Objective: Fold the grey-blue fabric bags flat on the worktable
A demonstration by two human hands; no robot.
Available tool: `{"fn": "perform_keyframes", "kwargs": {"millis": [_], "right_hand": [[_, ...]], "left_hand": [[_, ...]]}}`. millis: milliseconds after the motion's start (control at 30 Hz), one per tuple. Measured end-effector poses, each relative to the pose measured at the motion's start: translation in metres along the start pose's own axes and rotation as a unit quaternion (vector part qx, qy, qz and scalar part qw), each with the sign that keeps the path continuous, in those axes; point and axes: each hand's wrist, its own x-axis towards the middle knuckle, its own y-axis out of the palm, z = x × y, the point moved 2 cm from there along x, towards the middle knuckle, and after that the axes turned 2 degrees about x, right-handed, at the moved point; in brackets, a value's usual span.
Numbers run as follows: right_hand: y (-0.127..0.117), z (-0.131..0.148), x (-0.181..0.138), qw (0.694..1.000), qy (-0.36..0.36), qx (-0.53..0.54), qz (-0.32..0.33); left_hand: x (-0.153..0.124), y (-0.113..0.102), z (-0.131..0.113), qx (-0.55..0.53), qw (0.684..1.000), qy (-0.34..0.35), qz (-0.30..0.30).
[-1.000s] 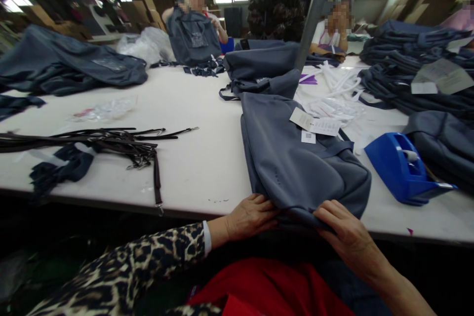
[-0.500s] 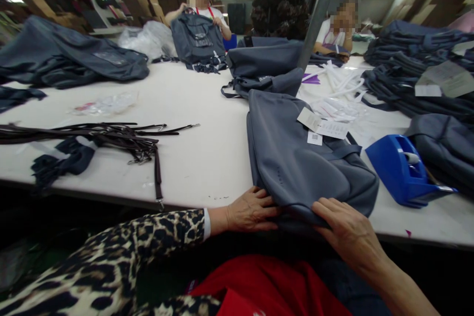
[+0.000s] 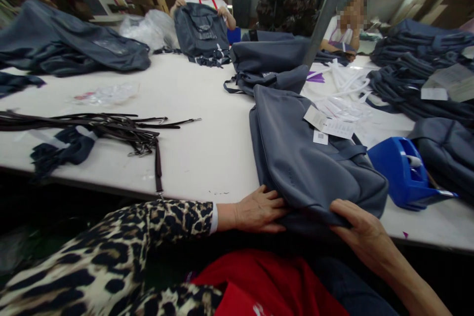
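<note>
A grey-blue bag (image 3: 307,158) lies at the near edge of the white table (image 3: 207,158), with white paper tags (image 3: 329,123) on top of it. My right hand (image 3: 359,224) grips the bag's near edge, thumb and fingers closed on the fabric. Against the near left side of the bag, my left hand (image 3: 261,211) lies flat with its fingers stretched out; the fingertips reach the bag's lower edge and are partly hidden by it.
A blue tape dispenser (image 3: 402,173) stands right of the bag. Dark straps with metal clips (image 3: 122,131) lie on the left. More bags (image 3: 270,59) are behind, and folded ones (image 3: 418,54) are piled at right. Across the table, a person (image 3: 202,5) holds up another bag.
My right hand has shifted slightly right with the bag's near edge, which now folds over more. My left hand stays flat by the bag. The whole view has moved a little.
</note>
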Motion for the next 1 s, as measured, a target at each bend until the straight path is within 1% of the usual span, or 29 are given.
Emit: {"fn": "perform_keyframes", "kwargs": {"millis": [133, 267, 367, 433, 500, 600, 667, 767, 867, 1000], "right_hand": [[0.000, 0.000, 0.002, 1.000, 0.000, -0.004, 0.003], [0.003, 0.000, -0.001, 0.999, -0.010, -0.051, 0.015], [0.005, 0.006, -0.001, 0.994, -0.028, -0.102, -0.009], [0.008, 0.015, 0.001, 0.988, -0.039, -0.142, -0.036], [0.012, 0.024, 0.004, 0.981, -0.055, -0.181, -0.049], [0.015, 0.031, 0.008, 0.976, -0.074, -0.195, -0.058], [0.013, 0.028, 0.009, 0.982, -0.056, -0.161, -0.084], [0.007, 0.020, 0.010, 0.989, -0.006, -0.102, -0.111], [0.001, 0.017, 0.011, 0.991, 0.021, -0.081, -0.106], [-0.004, 0.021, 0.012, 0.990, 0.047, -0.086, -0.101]], "left_hand": [[-0.004, -0.001, -0.008, -0.013, 1.000, 0.025, -0.013], [0.001, -0.001, -0.007, -0.010, 0.999, 0.052, 0.014], [0.006, 0.000, -0.003, -0.002, 0.997, 0.067, 0.021], [0.009, 0.001, -0.002, -0.003, 0.997, 0.073, 0.012], [0.009, 0.001, -0.002, -0.005, 0.997, 0.072, -0.001], [0.008, 0.001, -0.001, 0.003, 0.997, 0.073, -0.004], [0.006, 0.000, -0.001, 0.012, 0.997, 0.074, 0.000], [0.005, -0.003, -0.002, 0.016, 0.998, 0.055, 0.003], [0.004, -0.003, -0.004, 0.010, 0.999, 0.042, -0.001], [0.005, -0.004, -0.005, 0.012, 0.999, 0.049, -0.002]]}}
